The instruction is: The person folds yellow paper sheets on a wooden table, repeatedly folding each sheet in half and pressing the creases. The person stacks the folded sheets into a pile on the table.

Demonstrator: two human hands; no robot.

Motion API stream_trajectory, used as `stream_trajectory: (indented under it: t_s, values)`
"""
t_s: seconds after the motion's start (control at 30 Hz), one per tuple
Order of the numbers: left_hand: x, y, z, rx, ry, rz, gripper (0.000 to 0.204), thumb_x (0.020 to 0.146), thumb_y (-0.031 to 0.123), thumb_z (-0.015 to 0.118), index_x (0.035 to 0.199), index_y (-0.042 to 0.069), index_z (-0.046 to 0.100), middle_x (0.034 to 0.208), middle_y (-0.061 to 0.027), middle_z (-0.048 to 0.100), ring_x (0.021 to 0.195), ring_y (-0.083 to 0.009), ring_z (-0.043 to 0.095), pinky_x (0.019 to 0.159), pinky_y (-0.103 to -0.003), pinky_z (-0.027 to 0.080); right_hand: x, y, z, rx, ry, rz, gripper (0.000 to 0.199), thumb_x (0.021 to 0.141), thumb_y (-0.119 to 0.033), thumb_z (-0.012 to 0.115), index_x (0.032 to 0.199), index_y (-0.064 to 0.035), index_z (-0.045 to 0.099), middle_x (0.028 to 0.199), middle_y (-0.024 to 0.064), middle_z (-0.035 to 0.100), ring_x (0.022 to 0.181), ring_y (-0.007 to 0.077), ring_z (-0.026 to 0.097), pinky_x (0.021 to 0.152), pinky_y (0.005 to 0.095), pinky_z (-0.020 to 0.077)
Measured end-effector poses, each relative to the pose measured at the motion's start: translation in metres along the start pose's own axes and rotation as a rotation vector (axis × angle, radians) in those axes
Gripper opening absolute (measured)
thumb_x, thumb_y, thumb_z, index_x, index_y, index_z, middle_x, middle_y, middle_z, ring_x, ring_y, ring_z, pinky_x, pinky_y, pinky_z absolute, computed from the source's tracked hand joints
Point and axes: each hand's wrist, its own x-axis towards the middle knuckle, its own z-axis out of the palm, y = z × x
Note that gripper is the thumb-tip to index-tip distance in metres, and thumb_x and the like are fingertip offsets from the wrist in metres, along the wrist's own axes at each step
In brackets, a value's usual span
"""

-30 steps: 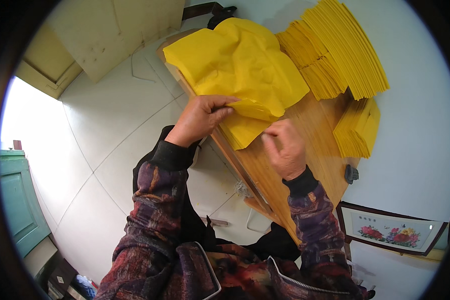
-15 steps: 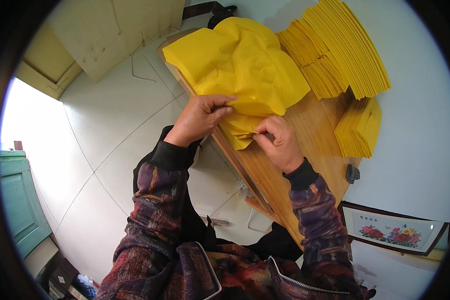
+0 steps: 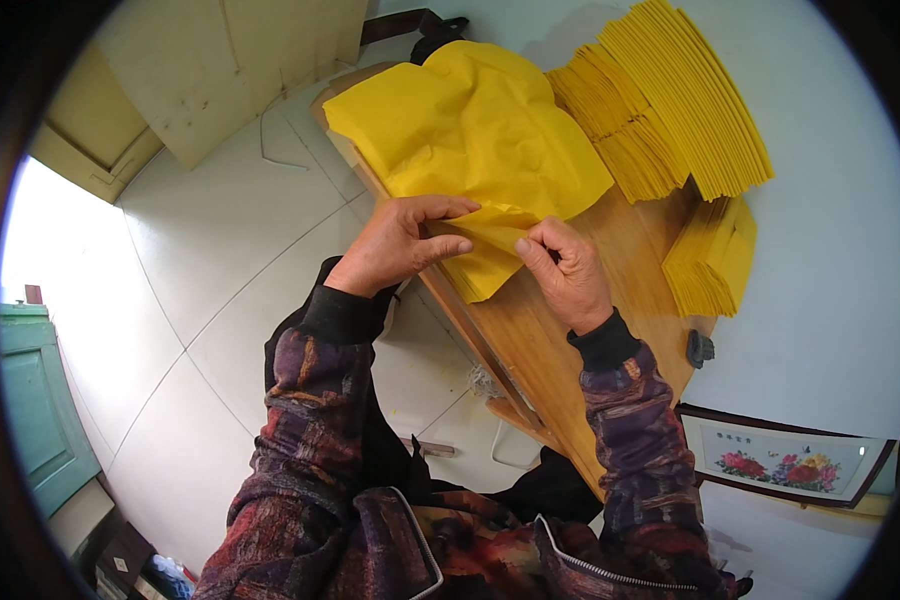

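Note:
A large, creased yellow fabric sheet (image 3: 460, 125) lies over the far end of the wooden table, its near end folded into a narrower flap. I cannot tell if it is a bag. At the flap's left side, my left hand (image 3: 395, 240) has the fabric between its thumb and index finger, the thumb spread on the near side; its other fingers are mostly hidden. Opposite it, my right hand (image 3: 568, 270) pinches the flap's right edge between thumb and bent fingers. The fabric is lifted slightly between both hands.
On the wooden table (image 3: 560, 350), tall stacks of folded yellow fabric (image 3: 685, 100) stand at the far right, with a smaller folded stack (image 3: 712, 255) nearer. A small dark object (image 3: 700, 348) sits by the right edge. A framed flower picture (image 3: 785, 460) is at lower right.
My left thumb has moved down, away from the index finger. The right hand has shifted slightly right and up, and the flap between the hands is spread wider.

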Motion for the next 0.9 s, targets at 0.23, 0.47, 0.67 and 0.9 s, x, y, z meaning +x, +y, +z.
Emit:
stream_trajectory:
  t_s: [0.23, 0.47, 0.67, 0.9]
  values:
    - [0.005, -0.008, -0.002, 0.137, 0.012, 0.003, 0.023, 0.091, 0.004, 0.060, 0.113, 0.000, 0.064, 0.102, -0.0018, 0.067, 0.094, -0.0088, 0.057, 0.088, -0.025, 0.047, -0.022, -0.009, 0.006, -0.231, 0.158, -0.116, 0.007, 0.082, -0.005, 0.067, 0.085, -0.0037, 0.062, 0.079, 0.0089, 0.057, 0.072, 0.0250, 0.057, 0.063, 0.0328, 0.0464]
    - [0.003, -0.006, 0.000, 0.056, 0.040, -0.029, 0.025, 0.093, 0.009, 0.059, 0.117, 0.003, 0.065, 0.075, 0.0056, 0.057, 0.054, -0.0031, 0.042, 0.049, -0.019, 0.039, -0.027, 0.005, 0.020, -0.489, 0.058, -0.357, 0.021, 0.070, 0.002, 0.071, 0.090, -0.0038, 0.063, 0.085, 0.0090, 0.057, 0.078, 0.0296, 0.056, 0.066, 0.0364, 0.0480]
    - [0.002, -0.003, 0.000, 0.049, 0.040, -0.040, 0.025, 0.094, 0.011, 0.059, 0.117, 0.004, 0.065, 0.070, 0.0069, 0.054, 0.049, -0.0022, 0.037, 0.044, -0.019, 0.035, -0.021, 0.007, 0.015, -0.238, 0.020, -0.162, 0.012, 0.074, 0.000, 0.068, 0.081, -0.0039, 0.060, 0.081, 0.0097, 0.057, 0.078, 0.0297, 0.058, 0.066, 0.0365, 0.0479]
    - [0.000, 0.005, -0.001, 0.043, 0.024, -0.084, 0.023, 0.092, 0.006, 0.058, 0.114, -0.002, 0.063, 0.092, -0.0055, 0.067, 0.085, -0.0101, 0.058, 0.080, -0.026, 0.048, -0.012, 0.005, 0.005, -0.021, -0.099, 0.031, 0.010, 0.078, -0.002, 0.068, 0.080, -0.0016, 0.059, 0.078, 0.0089, 0.056, 0.071, 0.0223, 0.056, 0.062, 0.0307, 0.0444]
